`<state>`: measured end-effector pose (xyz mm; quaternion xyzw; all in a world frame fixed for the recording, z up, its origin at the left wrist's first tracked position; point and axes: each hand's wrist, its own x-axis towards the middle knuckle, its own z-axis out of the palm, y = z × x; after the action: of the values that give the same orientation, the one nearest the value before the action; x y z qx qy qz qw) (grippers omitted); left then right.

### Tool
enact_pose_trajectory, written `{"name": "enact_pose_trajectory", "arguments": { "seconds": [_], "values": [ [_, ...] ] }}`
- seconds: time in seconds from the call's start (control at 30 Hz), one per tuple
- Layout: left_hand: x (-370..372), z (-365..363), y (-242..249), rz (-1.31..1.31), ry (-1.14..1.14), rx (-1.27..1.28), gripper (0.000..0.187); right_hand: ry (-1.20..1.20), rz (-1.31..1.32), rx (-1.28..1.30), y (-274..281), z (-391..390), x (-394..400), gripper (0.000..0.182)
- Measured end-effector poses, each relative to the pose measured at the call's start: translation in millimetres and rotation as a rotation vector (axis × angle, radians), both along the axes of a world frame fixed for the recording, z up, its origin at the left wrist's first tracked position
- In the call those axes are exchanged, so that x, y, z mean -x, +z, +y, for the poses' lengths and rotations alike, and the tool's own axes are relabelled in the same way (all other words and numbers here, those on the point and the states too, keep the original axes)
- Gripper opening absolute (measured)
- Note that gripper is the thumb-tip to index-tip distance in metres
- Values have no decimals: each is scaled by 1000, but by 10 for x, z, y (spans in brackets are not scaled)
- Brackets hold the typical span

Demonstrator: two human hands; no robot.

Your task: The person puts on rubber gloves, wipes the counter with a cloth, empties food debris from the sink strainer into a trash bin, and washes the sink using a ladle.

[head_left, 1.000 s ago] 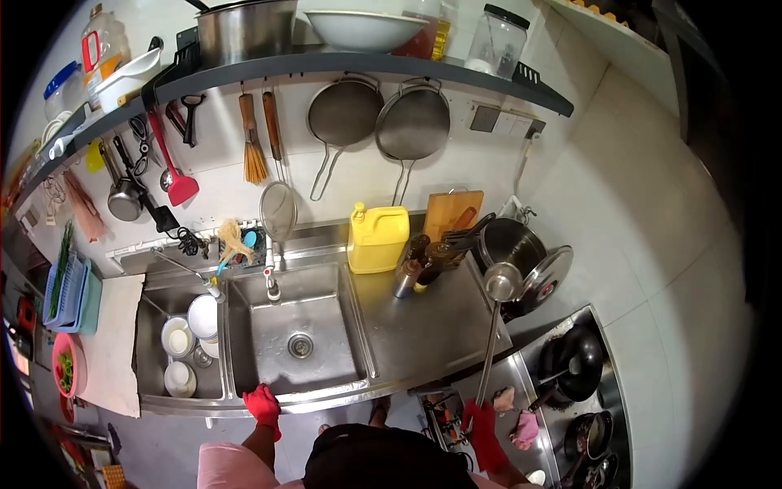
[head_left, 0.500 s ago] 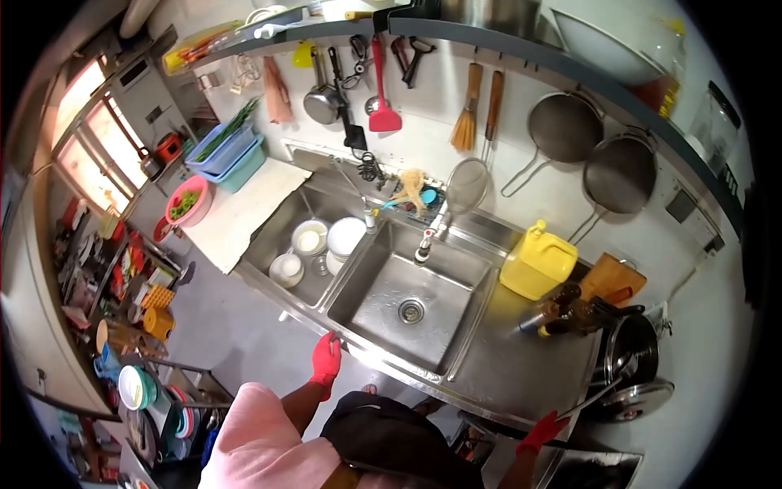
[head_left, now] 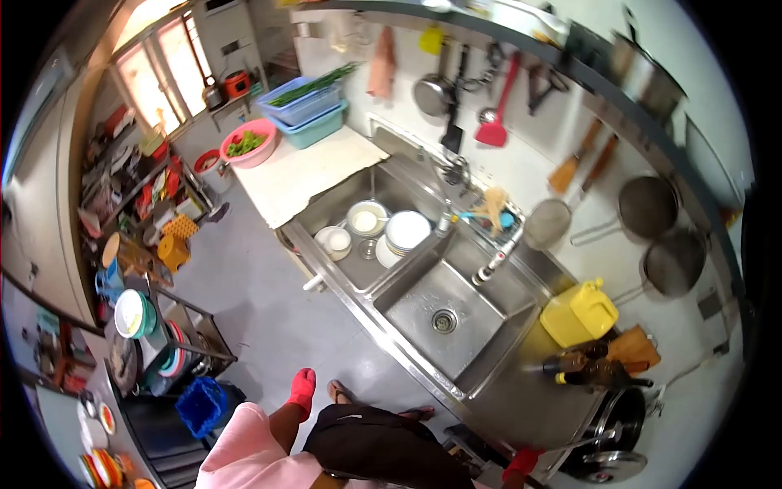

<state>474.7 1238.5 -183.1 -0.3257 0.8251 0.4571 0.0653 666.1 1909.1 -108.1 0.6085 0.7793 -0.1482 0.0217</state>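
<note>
My left hand (head_left: 302,393), in a red glove, hangs over the grey floor in front of the sink counter; its fingers are drawn together and nothing shows in them. At the bottom right my right hand (head_left: 521,463), also red-gloved, is closed at the end of a long thin metal handle (head_left: 566,444). That handle reaches toward a dark pan (head_left: 626,413) and a lid (head_left: 615,466). White bowls and plates (head_left: 407,231) sit in the left sink basin. The right basin (head_left: 432,297) holds no dishes.
A yellow jug (head_left: 578,314) and dark bottles (head_left: 599,372) stand right of the sink. Blue baskets (head_left: 305,122) and a pink bowl of greens (head_left: 248,144) are at the back left. A rack (head_left: 191,326) and a blue-lined bin (head_left: 202,405) stand at the lower left.
The view has turned left, showing more floor and the bin. My left hand has come away from the counter's front edge. My right hand is still at the metal handle.
</note>
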Motion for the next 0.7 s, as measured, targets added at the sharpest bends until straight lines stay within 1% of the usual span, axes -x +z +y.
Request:
{"name": "enact_pose_trajectory", "arguments": {
  "seconds": [0.03, 0.07, 0.1, 0.13, 0.17, 0.23, 0.27, 0.3, 0.33, 0.37, 0.4, 0.43, 0.53, 0.57, 0.67, 0.7],
  "values": [
    [-42, -122, -144, 20, 33, -1, 35, 153, -58, -56, -96, 20, -8, 42],
    [-58, -280, -277, 4, 62, -93, 35, 303, -118, -113, -158, 3, 110, 36],
    [-85, -447, -391, -12, 86, -185, 35, 568, -328, -143, -239, -54, 316, 32],
    [-107, -560, -403, -28, 105, -276, 35, 822, -546, -172, -338, -146, 536, 29],
    [-137, -681, -414, 4, 191, -382, 34, 1068, -768, -201, -422, -246, 741, 30],
    [-190, -1005, -415, -37, 265, -468, 34, 1013, -327, -175, -425, -969, 1365, 27],
    [-261, -1170, -422, -59, 307, -510, 33, 677, -93, 269, -201, -1482, 1794, 19],
    [-344, -1330, -414, -50, 326, -510, 33, 512, 236, 562, 360, -2321, 2105, 18],
    [-426, -1485, -342, -93, 321, -493, 35, 542, 316, 699, 161, -2655, 2403, 16],
    [-519, -1662, -265, -136, 321, -472, 36, 534, 283, 796, 243, -3141, 2687, 15],
    [-617, -1831, -215, -178, 323, -448, 37, 603, 265, 868, 463, -3663, 2883, 15],
    [-709, -1968, -182, -217, 378, -457, 40, 704, 204, 941, 540, -4051, 3069, 23],
    [-997, -2297, -96, -247, 482, -429, 40, 989, -22, 1140, 607, -4870, 3467, 27],
    [-1116, -2383, -74, -245, 516, -422, 41, 1050, -106, 1183, 571, -5047, 3573, 32],
    [-1366, -2579, -21, -223, 634, -436, 42, 1210, -305, 1083, 455, -5523, 3859, 32],
    [-1466, -2615, -62, -206, 689, -465, 41, 1233, -361, 1078, 301, -5605, 3966, 27]
  ]
}}
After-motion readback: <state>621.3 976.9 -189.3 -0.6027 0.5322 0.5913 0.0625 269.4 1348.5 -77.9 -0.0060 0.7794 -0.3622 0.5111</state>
